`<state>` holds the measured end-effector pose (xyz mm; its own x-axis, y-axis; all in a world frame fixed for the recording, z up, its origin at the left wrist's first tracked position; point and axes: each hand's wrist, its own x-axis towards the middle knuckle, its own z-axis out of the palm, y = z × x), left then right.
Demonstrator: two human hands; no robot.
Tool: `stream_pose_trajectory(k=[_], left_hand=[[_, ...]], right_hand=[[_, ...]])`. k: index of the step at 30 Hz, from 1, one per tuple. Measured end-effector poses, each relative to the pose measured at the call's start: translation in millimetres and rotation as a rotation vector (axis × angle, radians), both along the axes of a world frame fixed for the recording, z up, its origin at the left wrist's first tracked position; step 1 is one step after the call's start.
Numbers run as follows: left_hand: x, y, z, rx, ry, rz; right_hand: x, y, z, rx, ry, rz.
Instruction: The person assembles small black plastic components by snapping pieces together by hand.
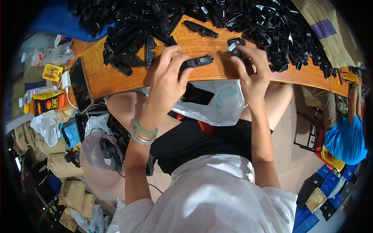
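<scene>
My left hand [169, 75], with bracelets at its wrist, is closed around a long black plastic part [201, 61] just above the wooden table. The part's free end points right, and my fingers hide its other end. Across from it, my right hand [254, 72] is curled with thumb and forefinger at a small black piece with a shiny pale face [232, 47]. What else lies under those fingers is hidden. Behind this piece sits another small black part [237, 40]. A single long black part [200, 29] lies farther back between the heaps.
Black plastic parts are heaped at back left [132, 42] and back right [278, 37] on the wooden table [112, 79]. A white plastic bag [223, 103] hangs over my lap. A dark tablet-like panel [81, 85] stands left; a person in blue [345, 139] is at far right.
</scene>
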<state>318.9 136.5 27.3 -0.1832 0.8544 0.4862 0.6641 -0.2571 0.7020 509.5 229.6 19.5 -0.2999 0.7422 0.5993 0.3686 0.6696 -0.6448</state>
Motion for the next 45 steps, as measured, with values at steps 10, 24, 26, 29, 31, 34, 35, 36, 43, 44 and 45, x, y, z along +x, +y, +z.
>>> stream_pose_trajectory(k=[10, 24, 26, 29, 31, 34, 35, 36, 43, 44, 45], left_hand=[[-20, 4, 3, -0.061, 0.048, -0.123], [-16, 7, -4, -0.023, 0.007, -0.177], [-17, 8, 6, -0.071, -0.05, -0.26], [-16, 20, 12, -0.014, -0.002, -0.259], [-19, 42, 15, 0.171, 0.254, -0.132], [-18, 73, 11, 0.139, 0.563, -0.068], [-16, 77, 11, 0.055, 0.575, -0.097], [-15, 78, 11, 0.063, 0.578, -0.097], [-15, 59, 20, -0.344, 0.137, -0.545], [-14, 58, 16, -0.346, 0.137, -0.545], [-13, 57, 13, -0.216, 0.217, -0.432]], right_hand=[[-2, 4, 11, -0.346, -0.113, 0.353], [-19, -11, 18, -0.217, -0.217, 0.344], [-12, -20, 23, -0.172, -0.27, 0.31], [10, -33, 30, -0.286, -0.228, 0.483], [17, -27, 33, -0.244, -0.195, 0.317], [25, 0, 27, 0.091, -0.297, -0.013], [26, 6, 26, 0.145, -0.4, -0.038], [27, 12, 25, 0.198, -0.503, -0.063], [11, 2, 14, -0.256, -0.025, 0.079], [9, 1, 10, -0.319, 0.126, 0.115], [15, 3, 12, -0.045, -0.103, 0.07]])
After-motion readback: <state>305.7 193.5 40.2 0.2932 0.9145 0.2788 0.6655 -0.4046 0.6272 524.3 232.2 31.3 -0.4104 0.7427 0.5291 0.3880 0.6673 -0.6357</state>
